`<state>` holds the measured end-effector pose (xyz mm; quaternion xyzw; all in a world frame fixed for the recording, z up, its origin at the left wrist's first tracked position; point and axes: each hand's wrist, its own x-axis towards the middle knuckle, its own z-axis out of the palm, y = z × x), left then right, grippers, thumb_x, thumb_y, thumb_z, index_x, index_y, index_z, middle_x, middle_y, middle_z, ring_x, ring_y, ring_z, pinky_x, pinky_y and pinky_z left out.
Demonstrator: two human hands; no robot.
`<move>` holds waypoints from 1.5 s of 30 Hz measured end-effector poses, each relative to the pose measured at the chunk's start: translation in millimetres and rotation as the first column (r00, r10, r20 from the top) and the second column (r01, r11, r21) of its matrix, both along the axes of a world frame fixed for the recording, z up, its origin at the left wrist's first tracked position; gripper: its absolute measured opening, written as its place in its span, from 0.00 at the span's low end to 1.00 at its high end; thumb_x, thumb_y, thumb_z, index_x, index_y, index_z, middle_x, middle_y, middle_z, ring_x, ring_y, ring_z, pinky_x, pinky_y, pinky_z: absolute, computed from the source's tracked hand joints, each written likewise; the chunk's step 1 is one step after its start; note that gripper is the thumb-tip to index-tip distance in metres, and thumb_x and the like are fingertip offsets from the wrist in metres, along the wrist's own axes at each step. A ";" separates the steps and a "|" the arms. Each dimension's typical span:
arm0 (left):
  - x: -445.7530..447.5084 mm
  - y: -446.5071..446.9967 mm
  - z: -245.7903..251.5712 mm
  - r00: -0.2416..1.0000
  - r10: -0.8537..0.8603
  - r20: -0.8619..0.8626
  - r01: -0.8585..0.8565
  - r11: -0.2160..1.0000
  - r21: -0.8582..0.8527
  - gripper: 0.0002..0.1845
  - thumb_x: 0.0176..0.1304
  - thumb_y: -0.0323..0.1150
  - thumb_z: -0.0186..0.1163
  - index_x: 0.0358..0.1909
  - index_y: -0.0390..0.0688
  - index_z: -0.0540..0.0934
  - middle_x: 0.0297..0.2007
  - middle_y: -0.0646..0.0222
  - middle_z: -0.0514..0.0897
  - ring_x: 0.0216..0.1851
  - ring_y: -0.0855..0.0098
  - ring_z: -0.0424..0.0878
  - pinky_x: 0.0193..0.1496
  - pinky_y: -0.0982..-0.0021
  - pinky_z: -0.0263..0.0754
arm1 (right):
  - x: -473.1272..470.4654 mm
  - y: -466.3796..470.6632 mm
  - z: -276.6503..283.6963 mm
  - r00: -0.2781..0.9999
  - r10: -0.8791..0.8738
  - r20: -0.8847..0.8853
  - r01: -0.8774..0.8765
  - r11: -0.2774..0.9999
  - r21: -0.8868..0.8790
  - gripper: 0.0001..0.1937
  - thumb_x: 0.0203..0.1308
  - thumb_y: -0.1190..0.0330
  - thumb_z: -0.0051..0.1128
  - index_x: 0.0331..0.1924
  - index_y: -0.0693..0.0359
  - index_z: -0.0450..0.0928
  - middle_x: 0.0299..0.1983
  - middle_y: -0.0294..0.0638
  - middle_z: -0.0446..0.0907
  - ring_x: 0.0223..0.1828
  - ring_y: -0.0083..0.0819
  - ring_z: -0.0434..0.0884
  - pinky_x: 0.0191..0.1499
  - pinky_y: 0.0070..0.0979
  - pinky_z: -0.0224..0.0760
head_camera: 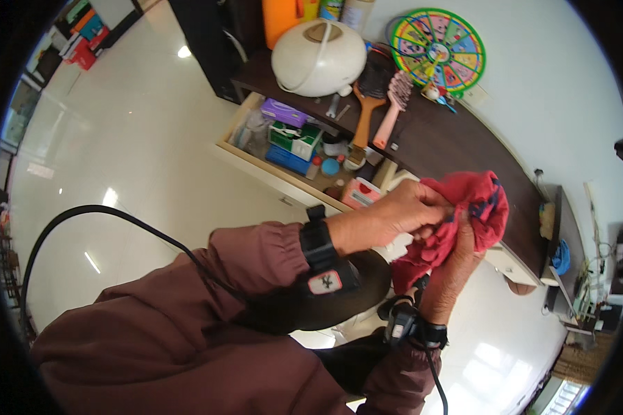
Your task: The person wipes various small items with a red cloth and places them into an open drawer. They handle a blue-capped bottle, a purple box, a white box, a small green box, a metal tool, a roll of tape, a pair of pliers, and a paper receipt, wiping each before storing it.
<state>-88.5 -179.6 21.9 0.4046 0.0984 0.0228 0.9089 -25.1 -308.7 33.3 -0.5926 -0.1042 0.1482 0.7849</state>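
A crumpled red cloth [477, 192] with dark blue marks is bunched up between both hands, over the front edge of a dark-topped desk. My left hand [402, 210] pinches a fold on the cloth's near left side, fingers curled in. From below, my right hand [459, 254] grips it with the thumb pressed on top; its other fingers are hidden behind the fabric. One corner of the cloth hangs down beside the right wrist. Just left of my left hand is an open drawer [285, 184] holding a purple box [284, 112], a green-and-white box [296, 139] and a red-and-white box [361, 193].
On the desk [446, 140] are a white rounded appliance [316, 65], a wooden-handled hairbrush [366, 109], a pink hairbrush [392, 111] and a spanner [333, 105]. A round colourful board [438, 49] leans against the wall. Below me is a dark round stool seat [368, 280]. Black cables run from both wrists.
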 end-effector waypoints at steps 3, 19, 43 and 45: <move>2.2 4.4 -3.7 0.996 -0.075 0.043 0.070 0.992 0.107 0.08 0.66 0.29 0.60 0.35 0.33 0.82 0.23 0.74 0.78 0.19 0.84 0.68 0.23 0.80 0.59 | -6.4 0.4 3.4 0.998 -0.016 0.055 0.013 0.999 0.041 0.17 0.65 0.71 0.61 0.55 0.66 0.74 0.43 0.39 0.82 0.39 0.24 0.81 0.43 0.22 0.77; -27.8 20.3 -17.2 0.988 -0.053 0.144 -0.012 0.909 0.416 0.10 0.59 0.28 0.63 0.34 0.28 0.82 0.22 0.66 0.82 0.26 0.79 0.78 0.31 0.74 0.73 | -23.4 3.9 4.3 0.991 0.010 0.134 0.026 0.965 -0.259 0.23 0.64 0.71 0.61 0.61 0.69 0.69 0.51 0.48 0.79 0.48 0.33 0.82 0.51 0.30 0.79; -95.2 308.8 -166.5 0.571 -0.598 -0.562 -0.408 -0.801 0.438 0.03 0.41 0.33 0.65 0.15 0.47 0.84 0.18 0.66 0.83 0.24 0.63 0.84 0.23 0.65 0.71 | -18.0 -25.3 25.5 0.989 -0.151 0.010 0.144 0.924 -0.354 0.41 0.57 0.68 0.65 0.72 0.65 0.53 0.63 0.59 0.71 0.60 0.55 0.76 0.59 0.50 0.79; -97.4 310.9 -168.4 0.581 -0.586 -0.565 -0.383 -0.809 0.445 0.03 0.41 0.33 0.65 0.16 0.47 0.85 0.18 0.65 0.83 0.25 0.63 0.85 0.23 0.64 0.72 | -16.2 -26.5 26.3 0.990 -0.131 0.051 0.140 0.916 -0.375 0.39 0.59 0.65 0.64 0.71 0.66 0.55 0.62 0.57 0.72 0.59 0.52 0.78 0.59 0.47 0.78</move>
